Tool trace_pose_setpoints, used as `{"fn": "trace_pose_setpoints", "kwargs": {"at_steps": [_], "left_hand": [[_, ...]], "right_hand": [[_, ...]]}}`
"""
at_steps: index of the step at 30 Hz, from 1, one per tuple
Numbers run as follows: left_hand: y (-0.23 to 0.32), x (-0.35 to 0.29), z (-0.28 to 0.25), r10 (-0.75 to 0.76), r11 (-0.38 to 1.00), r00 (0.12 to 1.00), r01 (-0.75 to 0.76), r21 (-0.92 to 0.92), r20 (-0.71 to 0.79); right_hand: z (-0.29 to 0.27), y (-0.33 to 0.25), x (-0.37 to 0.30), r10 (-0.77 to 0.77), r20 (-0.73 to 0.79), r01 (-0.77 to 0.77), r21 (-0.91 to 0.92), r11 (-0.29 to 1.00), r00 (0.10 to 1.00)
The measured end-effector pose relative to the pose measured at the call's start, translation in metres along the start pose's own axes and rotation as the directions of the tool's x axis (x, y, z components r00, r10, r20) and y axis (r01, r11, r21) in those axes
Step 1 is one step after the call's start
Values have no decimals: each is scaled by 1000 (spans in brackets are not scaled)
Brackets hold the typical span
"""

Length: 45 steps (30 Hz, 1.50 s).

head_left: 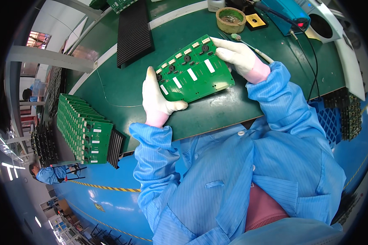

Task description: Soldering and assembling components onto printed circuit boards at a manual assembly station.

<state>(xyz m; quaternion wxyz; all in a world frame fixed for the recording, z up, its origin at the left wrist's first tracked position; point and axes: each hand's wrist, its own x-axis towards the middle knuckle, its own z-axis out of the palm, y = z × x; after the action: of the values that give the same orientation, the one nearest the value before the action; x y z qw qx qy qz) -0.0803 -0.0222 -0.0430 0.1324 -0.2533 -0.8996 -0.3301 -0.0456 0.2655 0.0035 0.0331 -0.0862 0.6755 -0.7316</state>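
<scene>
Between my two hands a green circuit board [197,83] is held up, tilted, above the green-topped workbench. White connectors, round black parts and white label strips show on its upper face. My left hand [156,96], in a white glove, grips the board's left end with the thumb along its near edge. Around the right end closes my right hand [238,55], also gloved, its thumb over the far right corner. The fingers under the board are partly hidden. A soldering iron [253,48] lies on the bench just beyond my right hand.
Many similar boards [84,130] stand in a black rack at the left. A ridged black rack [134,34] lies at the back. Behind my right hand are a round pot [231,20], a yellow sponge [255,20] and a blue soldering station [286,18] with hanging cables. A person [51,174] sits far left.
</scene>
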Motion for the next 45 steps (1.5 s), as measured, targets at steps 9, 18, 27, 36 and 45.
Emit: {"fn": "trace_pose_setpoints", "kwargs": {"at_steps": [9,18,27,36,45], "left_hand": [[0,-3,0,16,999,999,-18,-42,-36],[3,1,-5,13,999,998,-11,-38,60],[-4,-1,-6,166,960,986,-169,223,34],[4,-4,-9,127,972,992,-130,197,28],[35,-13,-16,-206,947,970,231,-225,132]], "right_hand": [[1,3,-1,-60,11,60,-11,998,998],[5,-3,-3,-3,38,3,10,1000,999],[7,-9,-6,-32,47,34,-31,999,998],[11,-19,-12,-27,55,30,-48,998,998],[3,-11,-10,-27,34,30,-83,996,999]]}}
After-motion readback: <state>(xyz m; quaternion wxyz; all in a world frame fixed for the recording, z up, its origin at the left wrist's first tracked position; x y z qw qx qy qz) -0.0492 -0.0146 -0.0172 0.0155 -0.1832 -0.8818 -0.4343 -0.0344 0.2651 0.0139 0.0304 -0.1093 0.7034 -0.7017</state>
